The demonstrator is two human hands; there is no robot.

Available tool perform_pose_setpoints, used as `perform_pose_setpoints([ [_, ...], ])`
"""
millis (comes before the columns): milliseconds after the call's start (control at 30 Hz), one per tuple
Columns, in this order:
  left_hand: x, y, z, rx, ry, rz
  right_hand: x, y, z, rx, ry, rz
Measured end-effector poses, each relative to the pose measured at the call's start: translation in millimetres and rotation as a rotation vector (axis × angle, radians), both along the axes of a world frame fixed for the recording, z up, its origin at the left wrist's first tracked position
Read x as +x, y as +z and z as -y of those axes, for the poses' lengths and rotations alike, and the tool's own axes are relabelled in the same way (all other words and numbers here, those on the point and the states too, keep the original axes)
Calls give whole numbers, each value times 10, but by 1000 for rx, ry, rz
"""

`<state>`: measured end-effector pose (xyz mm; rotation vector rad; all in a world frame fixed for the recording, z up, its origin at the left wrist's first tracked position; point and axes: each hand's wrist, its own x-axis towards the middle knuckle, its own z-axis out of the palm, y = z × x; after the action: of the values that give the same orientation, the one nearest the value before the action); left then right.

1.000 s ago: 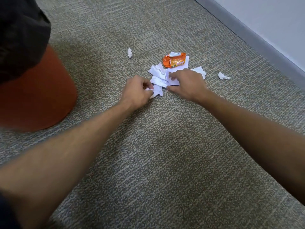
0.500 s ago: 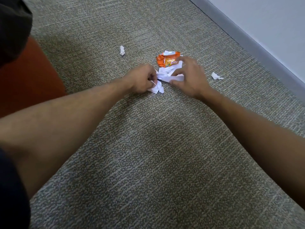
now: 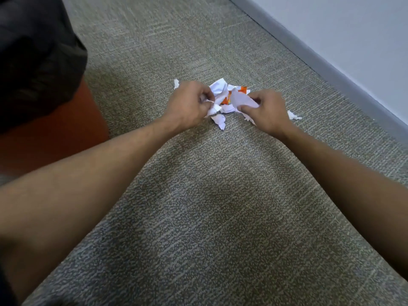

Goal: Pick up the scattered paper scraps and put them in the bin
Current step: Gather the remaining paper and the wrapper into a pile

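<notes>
A bunch of white paper scraps [image 3: 220, 91] with an orange wrapper [image 3: 227, 99] among them is gathered between my two hands above the grey carpet. My left hand [image 3: 189, 104] is closed on the left side of the bunch. My right hand [image 3: 267, 109] pinches a white sheet on the right side. One small scrap [image 3: 176, 83] lies just behind my left hand. Another small scrap [image 3: 294, 115] lies on the carpet to the right of my right hand. The orange bin [image 3: 50, 138] with a black liner [image 3: 33, 62] stands at the left.
A grey skirting board [image 3: 331, 69] and a pale wall [image 3: 353, 29] run along the right side. Grey patterned carpet [image 3: 220, 217] fills the foreground between my forearms.
Both hands have drawn the scraps and the orange wrapper together into one bunch and closed on it. The view has shifted, so the bin shows more at the left.
</notes>
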<state>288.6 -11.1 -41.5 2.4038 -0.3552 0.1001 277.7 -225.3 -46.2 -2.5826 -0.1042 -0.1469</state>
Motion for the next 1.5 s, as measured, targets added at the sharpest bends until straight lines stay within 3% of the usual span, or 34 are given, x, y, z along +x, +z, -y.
perform_pose_setpoints([
  [233,-289,774,-365,-126,66,138,-213,824,-348,501,39,-21],
  [367,-501,1254,-658,-148,117,197,-288,1278,-691,643,65,-42],
  [633,-1081,2189,-1383,-143,290,390,-511,2189,-1696,841,326,44],
  [833,-1256,2447,-2070,-16,502,293,-431,2445,-2667,718,390,40],
  [1000,-1246,2391,-2312,132,574,118,-410,2460,-3092,606,465,-181],
  [1067,-1274,2355,-2272,157,615,157,-448,2407,-3032,595,474,-176],
  [1167,-1344,2278,-2117,191,648,379,-503,2290,-2751,613,460,-101],
  [1333,-1406,1981,-1722,170,359,624,-520,1994,-2009,438,456,117],
  [1500,-1475,1482,-1113,51,26,594,-559,1554,-1075,236,272,110],
])
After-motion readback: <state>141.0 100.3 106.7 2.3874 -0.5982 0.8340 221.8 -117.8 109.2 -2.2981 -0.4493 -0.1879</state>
